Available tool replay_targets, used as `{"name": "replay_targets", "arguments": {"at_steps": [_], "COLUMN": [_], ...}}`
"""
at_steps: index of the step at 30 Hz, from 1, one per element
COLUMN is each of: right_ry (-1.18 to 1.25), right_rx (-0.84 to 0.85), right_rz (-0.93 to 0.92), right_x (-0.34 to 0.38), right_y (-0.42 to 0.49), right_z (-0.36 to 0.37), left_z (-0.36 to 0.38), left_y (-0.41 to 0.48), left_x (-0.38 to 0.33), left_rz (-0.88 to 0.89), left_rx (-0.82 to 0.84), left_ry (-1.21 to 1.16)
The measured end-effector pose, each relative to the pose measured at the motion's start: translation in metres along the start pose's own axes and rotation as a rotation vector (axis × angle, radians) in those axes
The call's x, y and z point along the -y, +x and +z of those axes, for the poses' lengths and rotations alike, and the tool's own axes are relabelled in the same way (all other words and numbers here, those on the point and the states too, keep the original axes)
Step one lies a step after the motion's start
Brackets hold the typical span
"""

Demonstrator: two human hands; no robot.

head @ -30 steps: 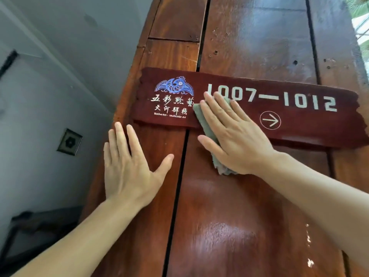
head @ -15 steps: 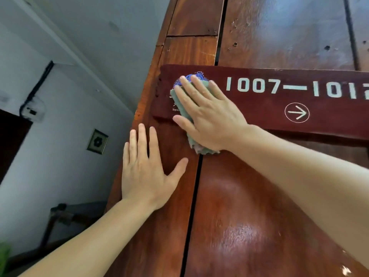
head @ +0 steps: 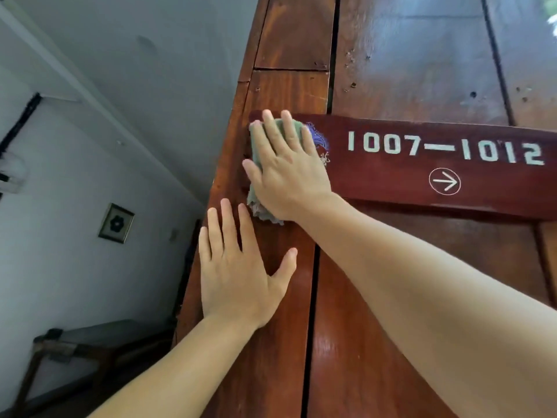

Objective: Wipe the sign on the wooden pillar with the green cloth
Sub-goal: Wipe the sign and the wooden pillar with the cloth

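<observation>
A dark red sign (head: pixel 422 173) with white numbers "1007—1012" and an arrow in a circle hangs across the glossy wooden pillar (head: pixel 376 327). My right hand (head: pixel 289 173) lies flat on the sign's left end and presses the green cloth (head: pixel 256 152) against it. The hand and cloth hide most of the blue logo and the white lettering. Cloth edges show above my fingers and below my palm. My left hand (head: pixel 238 273) rests flat on the pillar just below the sign, fingers spread, holding nothing.
Left of the pillar is a pale wall with a small framed picture (head: pixel 116 223). A dark wooden bench or table (head: pixel 75 348) stands low at the left. A sloping grey ceiling runs above.
My right hand has slid the cloth leftward along the sign, from beside the numbers to the sign's left end. My left hand stays flat on the pillar. The view has shifted.
</observation>
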State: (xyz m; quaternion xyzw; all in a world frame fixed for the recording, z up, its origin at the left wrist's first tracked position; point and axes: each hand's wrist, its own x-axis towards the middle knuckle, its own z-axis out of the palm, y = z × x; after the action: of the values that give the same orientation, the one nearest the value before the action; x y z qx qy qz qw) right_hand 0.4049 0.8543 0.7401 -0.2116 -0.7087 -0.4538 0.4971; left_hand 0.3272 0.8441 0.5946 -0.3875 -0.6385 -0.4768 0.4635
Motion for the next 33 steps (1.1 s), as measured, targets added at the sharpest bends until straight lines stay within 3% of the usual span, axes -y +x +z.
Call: {"name": "replay_targets", "arguments": {"at_steps": [3, 5, 9, 11, 13, 18, 21, 26, 31, 33], "right_ry": [-0.043, -0.089, -0.039, 0.015, 0.044, -0.073, -0.162, -0.092, 0.047, 0.057], "right_rx": [0.054, 0.026, -0.075, -0.129, -0.133, 0.000, 0.046, 0.021, -0.036, -0.036], "right_rz": [-0.152, -0.066, 0.625, 0.854, 0.793, -0.033, -0.226, 0.115, 0.519, 0.493], "right_x": [-0.025, -0.055, -0.081, -0.061, -0.030, -0.008, -0.052, -0.088, -0.048, -0.015], "right_y": [-0.001, -0.009, -0.013, 0.000, 0.013, 0.002, -0.019, -0.039, -0.003, 0.008], "right_z": [-0.007, -0.011, -0.014, -0.010, -0.004, 0.000, -0.015, -0.018, -0.007, 0.000], "left_z": [0.000, 0.003, 0.005, 0.004, 0.006, 0.006, 0.002, 0.001, 0.001, 0.001], "left_y": [-0.001, -0.002, -0.003, -0.003, -0.002, -0.003, -0.004, -0.006, -0.005, -0.003], "left_x": [0.004, 0.008, 0.009, 0.009, 0.009, 0.010, 0.010, 0.007, 0.007, 0.007], "left_rz": [0.023, 0.050, 0.055, 0.058, 0.069, 0.084, 0.076, 0.054, 0.053, 0.063], "left_rx": [0.003, 0.006, 0.013, 0.018, 0.012, -0.015, -0.005, 0.026, 0.003, 0.008], "left_ry": [-0.010, -0.013, -0.022, -0.004, 0.013, 0.038, 0.044, 0.030, 0.025, 0.025]}}
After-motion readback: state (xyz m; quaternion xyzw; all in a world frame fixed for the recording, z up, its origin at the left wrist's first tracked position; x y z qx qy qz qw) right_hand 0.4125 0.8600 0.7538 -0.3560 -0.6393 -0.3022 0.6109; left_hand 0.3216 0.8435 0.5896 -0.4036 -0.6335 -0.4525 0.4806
